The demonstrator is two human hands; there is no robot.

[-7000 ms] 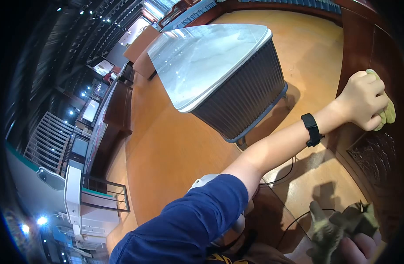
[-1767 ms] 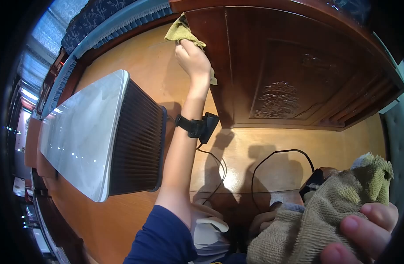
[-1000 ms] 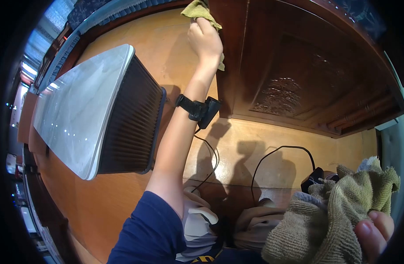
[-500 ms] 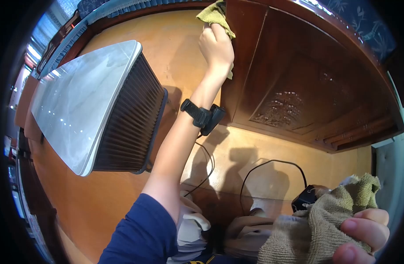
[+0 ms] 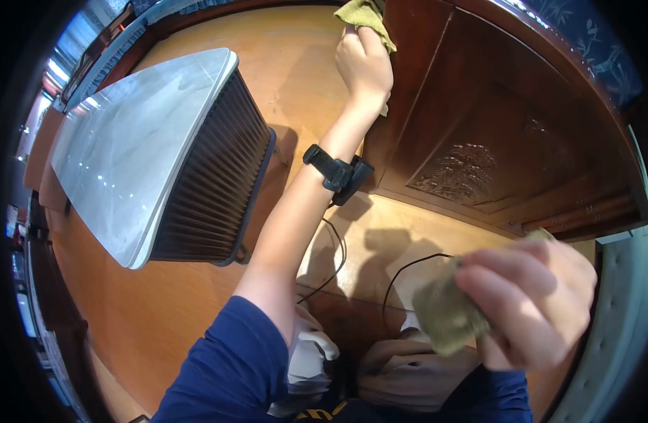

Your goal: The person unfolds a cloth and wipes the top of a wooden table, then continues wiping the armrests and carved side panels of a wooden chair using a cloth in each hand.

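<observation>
My left hand (image 5: pixel 366 65) is closed on a yellow-green cloth (image 5: pixel 367 15) at the top, beside the edge of a dark wooden cabinet (image 5: pixel 422 106). A black strap with a small device (image 5: pixel 338 171) is round that wrist. At the lower right, my right hand (image 5: pixel 532 299) has its fingers curled round a bunched olive-brown cloth (image 5: pixel 447 314), somewhat blurred. That hand is in front of the cabinet's lower end, over my lap.
A table with a grey marbled top (image 5: pixel 144 148) and dark ribbed side stands at the left on the orange-brown floor (image 5: pixel 190 303). A black cable (image 5: pixel 340 261) curves across the floor near my legs. A pale padded surface (image 5: pixel 613 317) lies at the right.
My right hand has come up and inward with its cloth, which now looks more bunched. My left hand and its cloth appear slightly further right in view.
</observation>
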